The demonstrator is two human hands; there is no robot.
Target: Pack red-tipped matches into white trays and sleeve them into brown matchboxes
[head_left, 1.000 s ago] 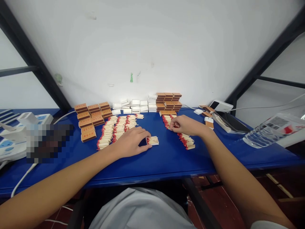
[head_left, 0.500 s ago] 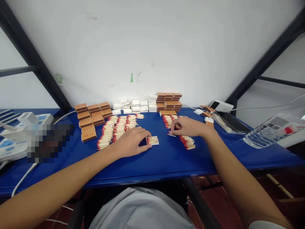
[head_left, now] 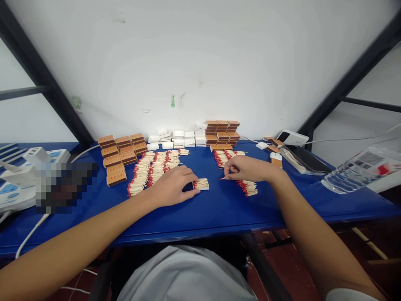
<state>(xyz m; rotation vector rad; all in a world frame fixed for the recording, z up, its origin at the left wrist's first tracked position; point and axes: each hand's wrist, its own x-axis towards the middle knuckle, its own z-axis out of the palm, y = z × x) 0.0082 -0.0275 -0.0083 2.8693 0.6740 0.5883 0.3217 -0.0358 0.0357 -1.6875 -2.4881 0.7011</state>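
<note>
My left hand [head_left: 171, 186] rests on the blue table [head_left: 219, 207] and holds a small open tray of red-tipped matches [head_left: 201, 184] by its left end. My right hand [head_left: 247, 168] is closed over the row of loose matches [head_left: 247, 187] to the right and pinches a few matches, one match tip poking out at its left. A wider spread of loose matches [head_left: 153, 167] lies just behind my left hand.
Orange matchboxes are stacked at back left [head_left: 120, 154] and back centre [head_left: 222, 133], with white inner trays [head_left: 175, 139] between them. A power strip [head_left: 19, 177] lies at the left. A phone and charger [head_left: 297, 154] and a plastic bottle [head_left: 357, 173] lie at the right.
My right hand has drawn slightly toward me and to the left along the match row, with a match now sticking out at its left. My left hand and the tray have stayed put.
</note>
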